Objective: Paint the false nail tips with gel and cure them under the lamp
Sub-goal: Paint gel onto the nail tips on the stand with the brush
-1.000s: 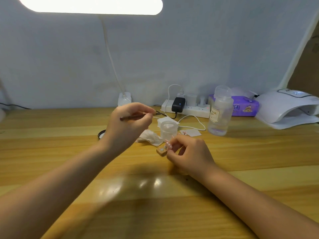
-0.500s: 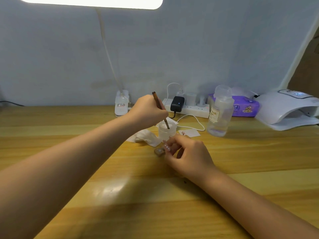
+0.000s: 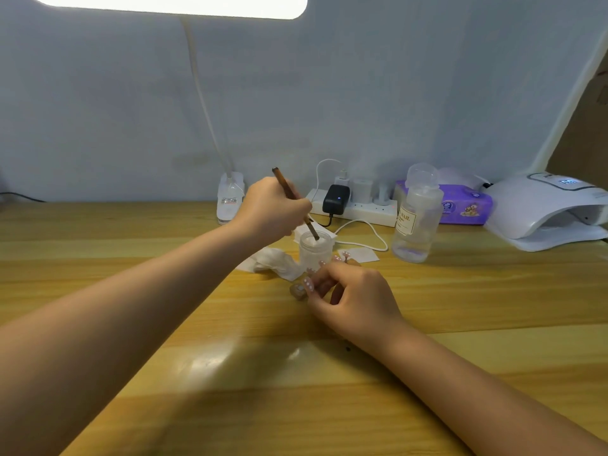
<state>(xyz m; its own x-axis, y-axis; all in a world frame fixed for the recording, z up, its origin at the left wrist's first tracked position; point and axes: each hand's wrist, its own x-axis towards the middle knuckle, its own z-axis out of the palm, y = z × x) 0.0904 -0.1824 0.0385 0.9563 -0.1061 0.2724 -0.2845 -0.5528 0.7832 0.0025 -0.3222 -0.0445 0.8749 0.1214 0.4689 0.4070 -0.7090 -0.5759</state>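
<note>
Left hand (image 3: pixel 273 209) grips the brush (image 3: pixel 293 202), tilted, tip inside the open frosted jar (image 3: pixel 315 250) near the far edge of the worktop (image 3: pixel 493 291). Right hand (image 3: pixel 355 301), just in front of the jar, pinches a small nail tip holder (image 3: pixel 298 290) resting on the worktop. Curing lamp (image 3: pixel 546 210) stands at the far right corner

Bare forearms, no sleeves — pink dotted fingernails (image 3: pixel 308 284).
</note>
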